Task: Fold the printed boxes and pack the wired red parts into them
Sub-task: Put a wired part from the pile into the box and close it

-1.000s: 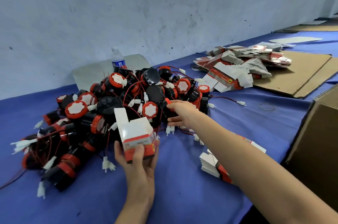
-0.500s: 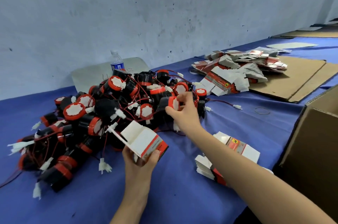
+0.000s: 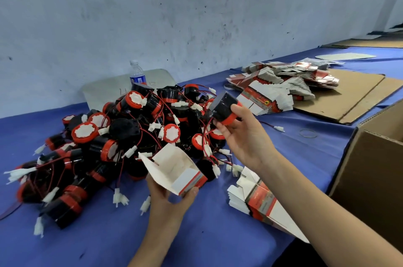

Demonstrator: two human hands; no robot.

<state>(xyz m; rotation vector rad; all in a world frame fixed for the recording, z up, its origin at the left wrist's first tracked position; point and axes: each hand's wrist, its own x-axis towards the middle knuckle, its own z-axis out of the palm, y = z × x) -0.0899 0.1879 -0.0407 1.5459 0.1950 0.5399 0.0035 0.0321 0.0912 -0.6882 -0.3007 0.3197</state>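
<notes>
Wired red parts (image 3: 104, 136) lie heaped on the left half of the blue table (image 3: 87, 245). They have black bodies and red caps, with thin red wires and white plugs tangled through the heap. Behind it I see a water bottle (image 3: 137, 72) standing upright near the wall. Just right of the heap, the left hand (image 3: 172, 199) grasps a folded box (image 3: 176, 170) from below, thumb and fingers curled round its lower end. The box is tilted, its open mouth facing up and its flap hanging out to the left. Above and to the right, the right hand (image 3: 244, 136) pinches one red part (image 3: 225, 107) between thumb and fingertips, lifted clear of the heap, with its wire trailing down. Under the right forearm I can make out a small stack of flat boxes (image 3: 257, 199) resting on the table. Farther back, a larger pile of flat boxes (image 3: 283, 83) spills onto a cardboard sheet (image 3: 349, 92). A rubber band (image 3: 308, 133) lies on the table, and an open carton (image 3: 370, 168) stands at the far right edge.
</notes>
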